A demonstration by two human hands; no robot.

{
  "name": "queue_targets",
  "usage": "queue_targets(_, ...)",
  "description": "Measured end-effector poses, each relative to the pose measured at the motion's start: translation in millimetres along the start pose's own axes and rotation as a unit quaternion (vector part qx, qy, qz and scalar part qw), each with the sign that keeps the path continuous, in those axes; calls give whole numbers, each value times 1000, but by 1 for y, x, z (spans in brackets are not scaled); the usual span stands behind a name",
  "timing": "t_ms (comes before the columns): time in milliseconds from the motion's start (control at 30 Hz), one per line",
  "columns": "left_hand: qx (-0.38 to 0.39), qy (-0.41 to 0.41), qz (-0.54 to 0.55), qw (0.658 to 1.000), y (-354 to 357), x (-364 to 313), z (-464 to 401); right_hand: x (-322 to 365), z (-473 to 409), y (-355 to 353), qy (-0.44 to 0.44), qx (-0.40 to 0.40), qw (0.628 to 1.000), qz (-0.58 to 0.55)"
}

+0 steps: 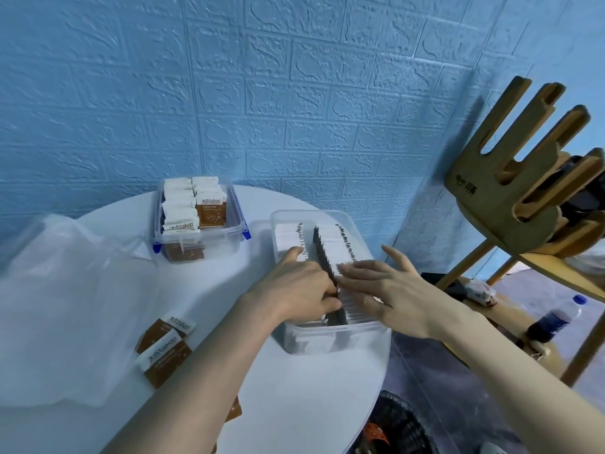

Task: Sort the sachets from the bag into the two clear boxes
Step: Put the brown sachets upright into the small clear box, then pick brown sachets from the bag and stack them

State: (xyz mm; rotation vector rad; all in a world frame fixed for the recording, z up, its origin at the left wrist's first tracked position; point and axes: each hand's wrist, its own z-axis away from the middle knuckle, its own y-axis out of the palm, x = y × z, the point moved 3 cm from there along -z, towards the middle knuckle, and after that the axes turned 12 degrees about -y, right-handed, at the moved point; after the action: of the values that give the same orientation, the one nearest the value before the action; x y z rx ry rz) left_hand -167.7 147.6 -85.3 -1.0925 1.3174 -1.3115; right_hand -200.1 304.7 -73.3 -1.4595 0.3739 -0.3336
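Note:
The near clear box (329, 339) on the round white table holds two rows of upright white sachets (339, 239) with a dark gap between them. My left hand (294, 286) lies on the left row, index finger pointing forward, the other fingers curled down into the gap around sachets. My right hand (379, 285) rests flat on the right row with straight fingers. The far clear box (236, 229), with blue latches, holds brown-and-white sachets (211, 213). A few loose brown sachets (165, 350) lie by my left forearm, next to the clear plastic bag (65, 306).
The white table (294, 404) ends just right of the near box. Beyond it stand a wooden rack (510, 191), a dark bottle with a blue cap (556, 319) and a black mesh bin (404, 424). A blue brick-pattern wall (294, 93) is behind.

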Motion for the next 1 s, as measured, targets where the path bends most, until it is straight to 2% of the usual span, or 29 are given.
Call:
queue_targets(67,-1,-1,12,1000,-1,0,0,1,0,1,2,-27,1000,-8)
queue_targets(200,-24,-14,49,998,-4,3,3,5,-1,1,-9,-28,999,-27)
queue_targets(300,-81,-9,106,991,-11,8,16,14,1,-7,-6,-73,995,-63)
queue_targets(433,-136,21,197,971,-14,15,56,39,14,1,-36,-55,995,-80)
queue_targets(500,-125,30,184,975,-6,18,75,48,22,8,-42,-76,995,-54)
queue_targets(600,-127,31,146,981,6,20,91,55,27,13,-33,-183,981,-48)
queue_targets(667,-137,21,144,980,7,20,94,56,24,14,-37,-225,973,-41)
queue_targets(833,-158,-3,147,976,5,21,96,50,9,13,-47,-221,973,-37)
queue_targets(933,-207,-69,150,964,-3,36,112,49,5,9,-44,-207,976,-53)
queue_targets(1000,-290,-155,137,934,-6,57,132,57,7,5,-44,-236,970,-41)
